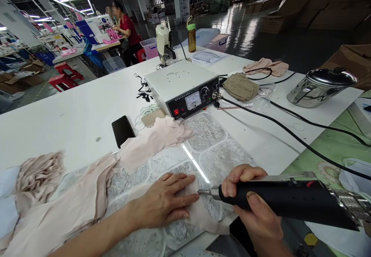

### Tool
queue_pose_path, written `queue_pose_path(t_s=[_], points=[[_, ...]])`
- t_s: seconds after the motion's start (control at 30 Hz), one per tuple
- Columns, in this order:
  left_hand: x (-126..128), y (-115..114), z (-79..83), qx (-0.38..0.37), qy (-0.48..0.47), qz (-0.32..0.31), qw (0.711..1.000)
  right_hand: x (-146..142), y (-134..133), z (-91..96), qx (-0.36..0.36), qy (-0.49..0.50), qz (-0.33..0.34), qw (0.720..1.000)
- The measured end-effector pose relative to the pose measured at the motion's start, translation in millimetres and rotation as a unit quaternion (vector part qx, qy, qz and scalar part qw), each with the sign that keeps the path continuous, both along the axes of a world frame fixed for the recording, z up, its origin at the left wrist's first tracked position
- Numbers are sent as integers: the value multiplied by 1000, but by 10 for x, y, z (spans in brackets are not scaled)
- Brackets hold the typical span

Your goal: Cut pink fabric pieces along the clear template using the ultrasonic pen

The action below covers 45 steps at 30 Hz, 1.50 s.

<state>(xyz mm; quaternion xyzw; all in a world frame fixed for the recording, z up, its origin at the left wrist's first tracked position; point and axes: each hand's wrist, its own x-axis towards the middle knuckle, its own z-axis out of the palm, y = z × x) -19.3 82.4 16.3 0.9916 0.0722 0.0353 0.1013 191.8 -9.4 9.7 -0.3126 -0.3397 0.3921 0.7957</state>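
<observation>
We are looking down at a long white table [58,125] that is filling most of the view, and along its near edge a clear patterned work sheet [214,152] is lying flat, with pale pink cloth pieces [87,199] spreading over its left part and bunching up toward the near left corner. Further in, around the middle of the table, a white control box [182,87] is sitting with its dial face turned toward us, and a black cable [290,135] is running from it toward the right edge. The black handheld tool [290,201] is lying level over the near edge, its metal tip just touching a strip of pink cloth [203,214] on the sheet. A lidded steel pot [319,87] is standing near the right edge. The left hand [162,203] is pressing flat on that strip, fingers spread and released, fingertips just beside the tool's tip. The right hand [255,210] is clenching around the tool's black barrel (thumb on the near side, fingers curled over the top). A dark phone [122,130] is lying face down left of the box, and a capped amber bottle [191,37] is standing by the far edge.
</observation>
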Motion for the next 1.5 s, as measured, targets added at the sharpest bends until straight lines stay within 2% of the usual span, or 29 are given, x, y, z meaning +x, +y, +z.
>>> queue_pose_path(t_s=[0.2,0.37,0.7,0.97,1.5], points=[[-2,-2,0,-3,-4,2,1000,12,21,8,-5,-32,-2,999],[-23,24,-52,5,-9,-13,1000,53,-29,-11,-6,14,-11,1000],[-47,300,-18,-3,12,-79,997,46,-144,-47,-25,76,-25,996],[-61,208,21,-55,28,-39,997,-43,-121,-94,-7,87,-4,996],[-88,-38,-46,-47,-28,-24,998,-43,-194,-57,-37,88,15,995]])
